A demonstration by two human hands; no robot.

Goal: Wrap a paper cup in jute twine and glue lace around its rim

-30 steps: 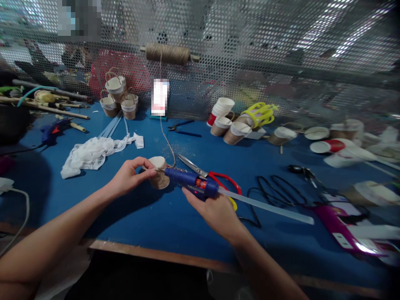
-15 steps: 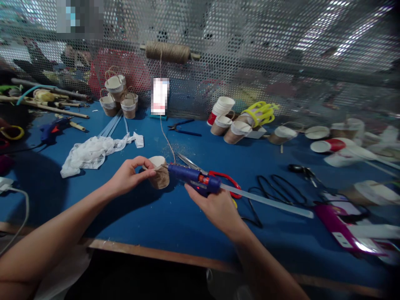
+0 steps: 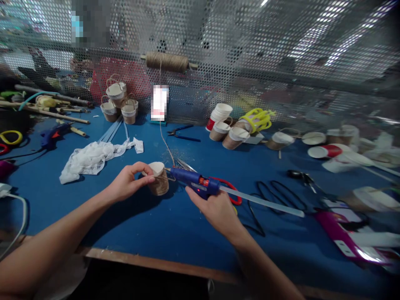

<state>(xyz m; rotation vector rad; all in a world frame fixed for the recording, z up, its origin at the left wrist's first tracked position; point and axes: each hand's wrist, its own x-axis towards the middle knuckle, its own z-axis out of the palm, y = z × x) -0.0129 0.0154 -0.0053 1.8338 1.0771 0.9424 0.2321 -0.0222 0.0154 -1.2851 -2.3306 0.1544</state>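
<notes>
Blue tabletop (image 3: 162, 233), mesh screen behind. My left hand (image 3: 126, 185) pinches the cup (image 3: 158, 178) at centre; my right hand (image 3: 218, 210) grips the glue gun (image 3: 195, 183), its long axis pointing left, nozzle touching the cup's right side.

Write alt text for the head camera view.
A left hand steadies a twine-wrapped cup on a blue table while the right hand points a blue glue gun at its side. Scissors, white cloth and more cups lie around.
</notes>
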